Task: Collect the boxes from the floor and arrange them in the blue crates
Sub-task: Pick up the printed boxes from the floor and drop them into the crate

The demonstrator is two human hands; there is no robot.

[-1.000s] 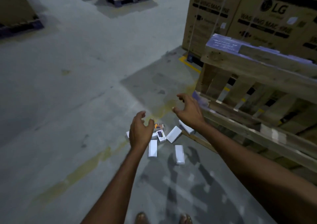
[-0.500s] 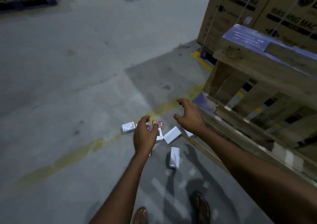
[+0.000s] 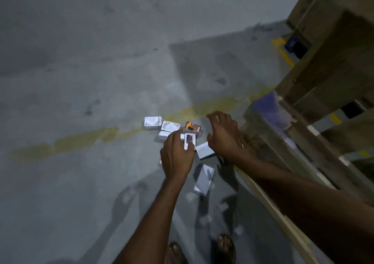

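My left hand [image 3: 178,158] covers part of the boxes [image 3: 171,126] on the floor [image 3: 81,81], so I cannot count them, and I cannot tell whether my fingers are closed on the small box [image 3: 190,139] at their tips or only touching it. The print on every box is too small and blurred to read, and motion blur smears the long box [image 3: 203,179] near my feet [image 3: 226,247], which the bottom edge cuts off. The pallet [image 3: 323,93] runs out of the picture at the right and top, and my right hand [image 3: 223,135] hides a box edge beside it.
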